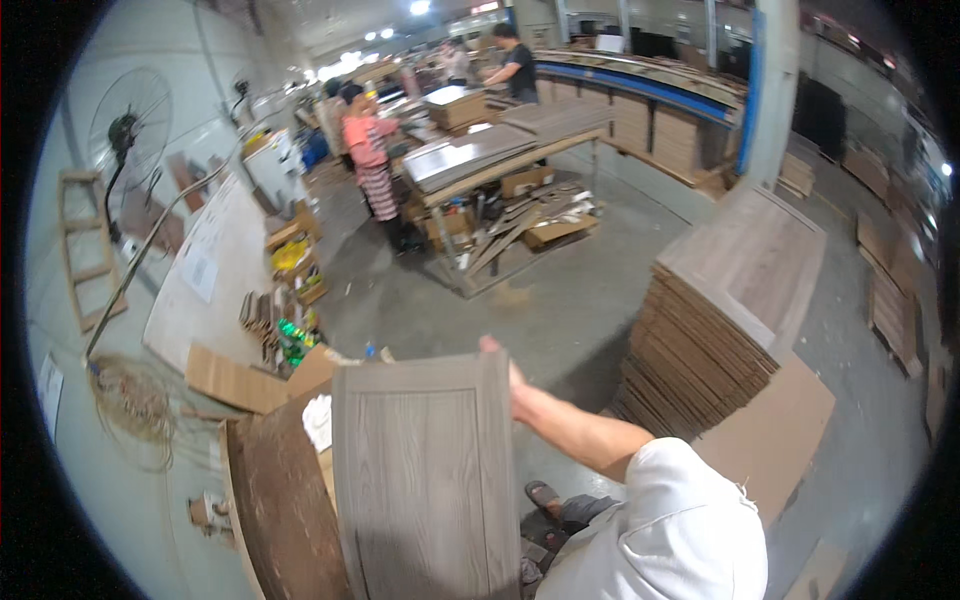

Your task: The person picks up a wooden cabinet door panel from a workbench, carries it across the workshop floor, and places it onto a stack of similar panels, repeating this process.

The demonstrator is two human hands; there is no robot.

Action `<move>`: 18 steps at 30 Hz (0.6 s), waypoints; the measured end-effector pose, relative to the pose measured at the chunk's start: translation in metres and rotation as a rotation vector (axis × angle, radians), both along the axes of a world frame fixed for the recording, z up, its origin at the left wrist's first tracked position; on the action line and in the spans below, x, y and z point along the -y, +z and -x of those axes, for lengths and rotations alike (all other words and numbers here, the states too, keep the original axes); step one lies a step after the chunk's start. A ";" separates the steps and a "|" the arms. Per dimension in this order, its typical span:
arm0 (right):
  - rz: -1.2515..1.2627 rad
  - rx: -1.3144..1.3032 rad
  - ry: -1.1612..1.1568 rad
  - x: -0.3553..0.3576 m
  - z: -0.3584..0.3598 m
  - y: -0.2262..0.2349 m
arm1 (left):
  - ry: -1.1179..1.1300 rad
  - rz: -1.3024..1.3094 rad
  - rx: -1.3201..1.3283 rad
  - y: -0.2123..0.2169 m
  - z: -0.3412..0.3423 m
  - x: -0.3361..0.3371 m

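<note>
A grey wood-grain cabinet door (pixel 425 470) with a raised frame and a recessed middle panel stretches before me, over a brown-topped workbench (pixel 280 500). My right hand (pixel 514 382) grips its far right corner, fingers bent over the edge; part of the hand is hidden behind the door. My left hand is out of sight. A crumpled white cloth or paper (pixel 318 422) lies on the bench beside the door's left edge.
To my right stands a tall stack of similar doors (pixel 700 350) on cardboard. Ahead is a loaded work table (pixel 520 165) with a person in a pink top (pixel 368 140) beside it. Boxes (pixel 295 250) and a wall fan (pixel 125 130) line the left.
</note>
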State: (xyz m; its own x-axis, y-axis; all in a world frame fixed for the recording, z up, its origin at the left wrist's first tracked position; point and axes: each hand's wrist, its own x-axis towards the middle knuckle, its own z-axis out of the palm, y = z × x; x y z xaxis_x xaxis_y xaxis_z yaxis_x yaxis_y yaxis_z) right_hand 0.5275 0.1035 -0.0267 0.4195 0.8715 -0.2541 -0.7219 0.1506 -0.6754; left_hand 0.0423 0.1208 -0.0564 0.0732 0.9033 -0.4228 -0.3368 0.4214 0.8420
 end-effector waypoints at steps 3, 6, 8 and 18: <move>-0.212 -0.133 -0.222 0.139 -0.052 0.080 | -0.164 -0.036 0.076 0.010 -0.062 -0.005; -0.241 -0.069 -0.525 0.237 -0.090 0.095 | -0.325 -0.070 0.143 0.018 -0.123 -0.008; -0.263 -0.052 -0.711 0.292 -0.108 0.107 | -0.429 -0.095 0.199 0.021 -0.164 -0.012; -0.110 -0.008 -1.312 0.542 -0.232 0.077 | -0.823 -0.093 0.316 0.064 -0.450 0.031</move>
State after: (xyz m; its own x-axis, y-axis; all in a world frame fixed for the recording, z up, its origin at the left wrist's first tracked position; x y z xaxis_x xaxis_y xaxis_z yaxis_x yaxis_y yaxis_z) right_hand 0.7593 -0.4385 0.0500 0.9629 -0.1632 -0.2150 -0.0022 0.7916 -0.6110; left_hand 0.4928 0.0896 0.0071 0.8157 0.5426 -0.2004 -0.1800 0.5673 0.8036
